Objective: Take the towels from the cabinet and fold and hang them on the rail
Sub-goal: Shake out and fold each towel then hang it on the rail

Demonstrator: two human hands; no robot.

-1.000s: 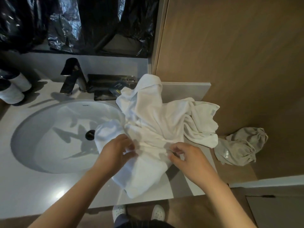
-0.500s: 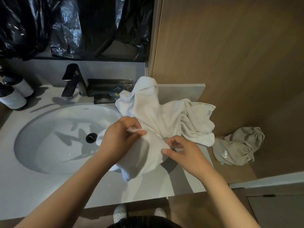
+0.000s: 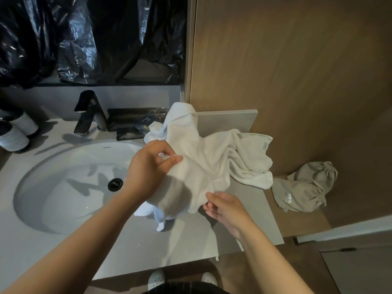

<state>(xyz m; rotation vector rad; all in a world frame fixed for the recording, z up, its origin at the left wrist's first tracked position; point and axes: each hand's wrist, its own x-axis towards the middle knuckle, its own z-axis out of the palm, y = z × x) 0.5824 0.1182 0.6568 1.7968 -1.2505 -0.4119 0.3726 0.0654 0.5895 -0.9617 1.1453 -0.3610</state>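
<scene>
A crumpled heap of white towels (image 3: 214, 153) lies on the grey counter (image 3: 131, 251), right of the basin. My left hand (image 3: 148, 168) pinches a fold of the nearest towel and holds it lifted above the basin's right rim. Lower right, my right hand (image 3: 224, 209) touches the hanging edge of the same towel with curled fingers; whether it pinches the cloth I cannot tell. No rail or cabinet is in view.
A white basin (image 3: 63, 187) with a dark drain fills the counter's left. A black tap (image 3: 89, 113) and dark packets (image 3: 131, 122) stand behind it, two rolls (image 3: 14, 134) at far left. A grey cloth bag (image 3: 305, 187) lies on the wooden ledge at right.
My left hand has lifted a towel fold up and leftward off the heap. My right hand has moved down along the towel's edge.
</scene>
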